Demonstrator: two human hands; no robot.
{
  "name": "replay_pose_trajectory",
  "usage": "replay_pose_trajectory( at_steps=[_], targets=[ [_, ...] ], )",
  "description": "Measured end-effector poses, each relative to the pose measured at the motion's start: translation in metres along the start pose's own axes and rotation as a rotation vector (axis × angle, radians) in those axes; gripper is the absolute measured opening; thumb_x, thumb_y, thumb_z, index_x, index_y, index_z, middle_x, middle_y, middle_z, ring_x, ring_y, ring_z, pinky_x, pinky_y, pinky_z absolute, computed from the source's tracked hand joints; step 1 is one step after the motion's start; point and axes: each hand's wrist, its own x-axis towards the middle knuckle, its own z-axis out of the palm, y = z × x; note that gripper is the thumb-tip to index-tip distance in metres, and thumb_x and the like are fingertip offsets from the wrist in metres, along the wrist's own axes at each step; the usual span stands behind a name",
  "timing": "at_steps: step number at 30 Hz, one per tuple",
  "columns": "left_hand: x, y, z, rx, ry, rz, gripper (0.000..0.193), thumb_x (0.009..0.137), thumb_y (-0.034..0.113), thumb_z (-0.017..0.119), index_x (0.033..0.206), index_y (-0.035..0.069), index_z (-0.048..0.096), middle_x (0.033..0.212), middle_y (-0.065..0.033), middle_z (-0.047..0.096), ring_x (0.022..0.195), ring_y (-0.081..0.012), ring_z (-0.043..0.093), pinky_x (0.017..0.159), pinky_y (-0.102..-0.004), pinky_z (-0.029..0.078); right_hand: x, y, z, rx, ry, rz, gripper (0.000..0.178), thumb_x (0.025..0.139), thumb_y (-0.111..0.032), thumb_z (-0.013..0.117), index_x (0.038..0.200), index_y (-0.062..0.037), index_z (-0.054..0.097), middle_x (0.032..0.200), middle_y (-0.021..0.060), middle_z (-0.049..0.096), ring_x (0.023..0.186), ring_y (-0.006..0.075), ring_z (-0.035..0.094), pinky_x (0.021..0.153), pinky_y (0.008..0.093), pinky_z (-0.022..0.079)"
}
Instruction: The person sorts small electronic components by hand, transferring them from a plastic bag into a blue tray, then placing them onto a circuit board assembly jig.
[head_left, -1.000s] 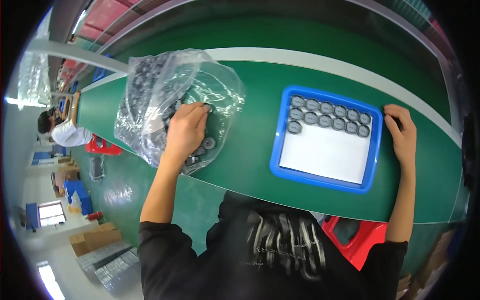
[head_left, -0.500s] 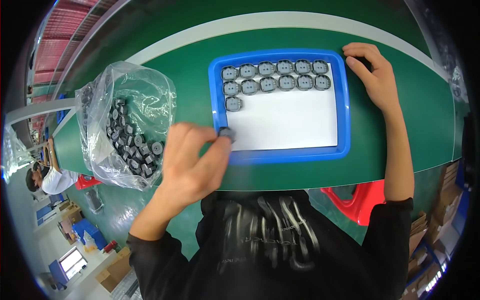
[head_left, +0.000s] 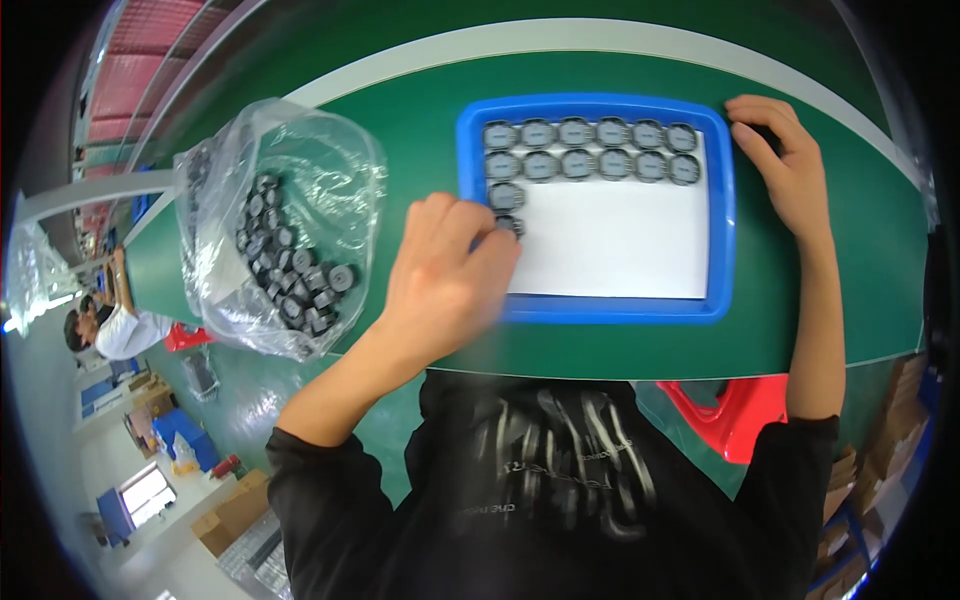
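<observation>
A shallow blue tray [head_left: 720, 220] lined with a white sheet [head_left: 615, 240] lies on the green table. Two rows of round dark-grey plastic parts [head_left: 577, 163] fill its far side, and a single part [head_left: 505, 197] starts a third row at the left. Just nearer than that one, my left hand [head_left: 445, 270] pinches another round grey part [head_left: 509, 226] at the tray's left wall; the fingers partly hide it. My right hand [head_left: 788, 165] rests by the tray's far right corner, fingers loosely bent, thumb apart, with nothing in it.
To the left of the tray, a clear plastic bag [head_left: 345, 165] lies with its loose heap of grey parts [head_left: 290, 265]. A red stool [head_left: 745, 415] stands below the table's near edge. Another person [head_left: 125, 325] sits far left. Cardboard boxes [head_left: 230, 515] are on the floor.
My left hand has carried the pinched part away from me, up to the single part in the third row. The whole view has shifted slightly; my right hand stays by the tray corner.
</observation>
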Motion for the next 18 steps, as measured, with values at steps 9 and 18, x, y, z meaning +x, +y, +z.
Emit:
replay_pose_trajectory(
  at_steps=[9, 18],
  targets=[
    [-0.010, 0.000, -0.027, -0.052, -0.029, -0.096, 0.023, 0.070, 0.002, 0.080, 0.092, 0.003, 0.071, 0.091, -0.0086, 0.059, 0.083, -0.0283, 0.056, 0.073, -0.0376, 0.047, 0.006, 0.006, -0.002, -0.017, -0.033, -0.037, 0.017, 0.094, -0.011, 0.062, 0.106, -0.0002, 0.068, 0.120, 0.0089, 0.065, 0.115, 0.0204, 0.059, 0.100, 0.0310, 0.044],
    [-0.064, -0.059, -0.127, 0.092, -0.450, -0.455, 0.036, 0.071, 0.001, 0.076, 0.106, 0.004, 0.069, 0.096, -0.0132, 0.059, 0.095, -0.0335, 0.054, 0.087, -0.0407, 0.046, 0.003, 0.004, -0.003, -0.087, -0.042, 0.009, 0.018, 0.095, -0.010, 0.061, 0.107, 0.0005, 0.067, 0.122, 0.0102, 0.064, 0.118, 0.0216, 0.057, 0.103, 0.0318, 0.042]
  ],
)
